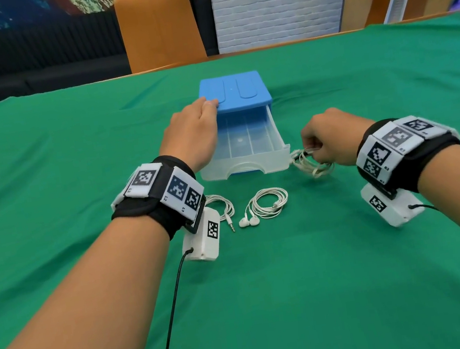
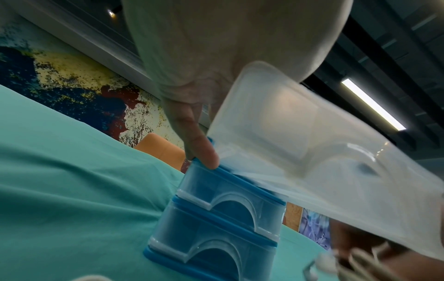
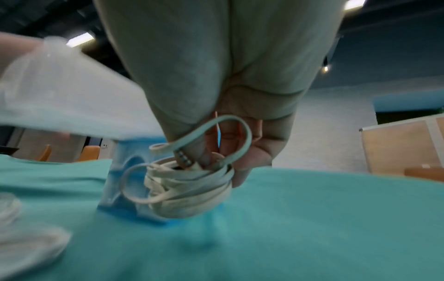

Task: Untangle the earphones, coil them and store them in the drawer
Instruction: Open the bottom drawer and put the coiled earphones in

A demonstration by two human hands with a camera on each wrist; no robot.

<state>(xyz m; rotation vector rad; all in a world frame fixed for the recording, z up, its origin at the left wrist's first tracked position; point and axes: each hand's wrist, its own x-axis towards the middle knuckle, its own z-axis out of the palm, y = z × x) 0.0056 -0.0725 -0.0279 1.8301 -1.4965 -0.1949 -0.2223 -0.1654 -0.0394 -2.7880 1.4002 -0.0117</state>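
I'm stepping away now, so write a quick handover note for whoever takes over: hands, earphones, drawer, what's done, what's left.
Left hand rests on the blue drawer unit, steadying it.
Right hand grips a coiled earphone bundle just right of the open top drawer.
Drawer looks empty.
Two more coiled earphones lie on the green cloth: one in the middle, one partly behind the left wrist.
Done: coiling, drawer opened.
Left: put all three in; probably close it.

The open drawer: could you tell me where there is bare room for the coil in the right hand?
The open drawer shows a bare floor between its clear walls. Broad green cloth lies free nearer the person. It is crowded beside the left wrist, where coiled earphones lie. The right hand grips its coil beside the drawer's front corner.
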